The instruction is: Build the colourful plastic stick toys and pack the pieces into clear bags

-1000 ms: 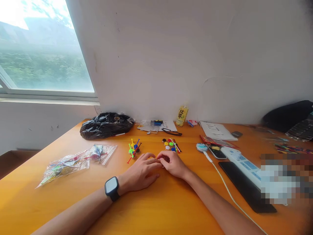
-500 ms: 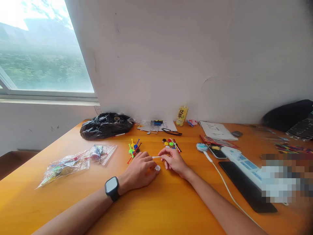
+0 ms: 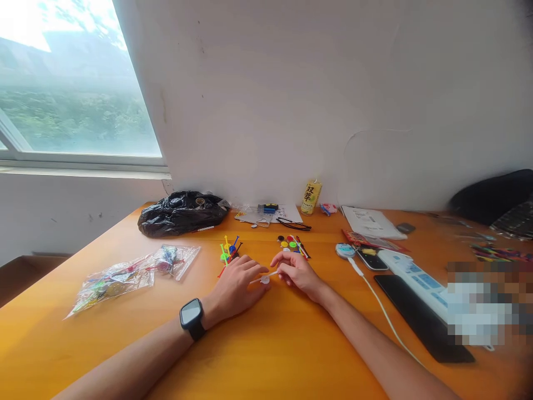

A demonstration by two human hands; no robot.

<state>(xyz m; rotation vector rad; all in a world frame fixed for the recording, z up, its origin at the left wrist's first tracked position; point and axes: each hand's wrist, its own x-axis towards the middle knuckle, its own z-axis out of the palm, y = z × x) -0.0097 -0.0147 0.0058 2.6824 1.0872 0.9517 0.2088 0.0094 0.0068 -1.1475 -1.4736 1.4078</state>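
My left hand, with a black smartwatch on its wrist, pinches a small white plastic disc between thumb and fingers. In my right hand a thin white plastic stick is gripped by thumb and forefinger. The stick meets the disc and reaches past it under the left fingers; whether it passes through the disc I cannot tell. Just beyond my left hand lie coloured sticks with discs on them. Beyond the right hand are loose coloured discs and several sticks.
Clear plastic bags of parts lie at the left. A black plastic bag, glasses and a yellow drink bottle line the wall. At right are a power strip, a phone, a white cable and a black slab.
The white disc has been raised slightly to the stick, and the stick now slants across it, its far end under my left fingers. Both hands stay close together.
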